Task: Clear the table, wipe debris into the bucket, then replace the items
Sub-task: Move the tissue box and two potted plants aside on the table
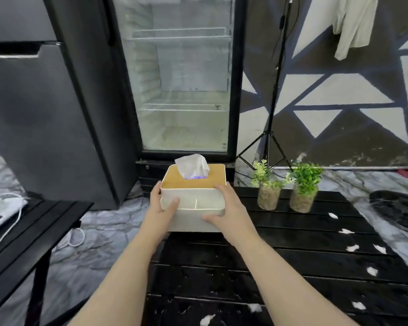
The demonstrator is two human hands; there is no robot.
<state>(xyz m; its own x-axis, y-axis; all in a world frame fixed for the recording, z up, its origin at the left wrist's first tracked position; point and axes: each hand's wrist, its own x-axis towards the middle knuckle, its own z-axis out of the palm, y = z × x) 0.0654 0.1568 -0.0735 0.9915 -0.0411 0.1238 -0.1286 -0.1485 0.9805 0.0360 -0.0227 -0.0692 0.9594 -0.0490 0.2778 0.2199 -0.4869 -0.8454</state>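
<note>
A white tissue box [193,201] with a wooden lid and a tissue sticking out sits at the far left corner of the black slatted table [292,260]. My left hand [161,205] grips its left side and my right hand [226,205] grips its right front corner. Two small potted plants, one [267,187] beside the other [304,187], stand in glass jars at the table's back edge, right of the box. Several white scraps of debris [352,248] lie scattered over the table's right and front parts. No bucket is in view.
A second black slatted table [28,236] stands to the left, holding a white power strip [0,212] with a cable. Behind are a dark fridge [45,114], a glass-door cooler [181,78] and a light stand tripod [266,147]. The floor between the tables is marbled grey.
</note>
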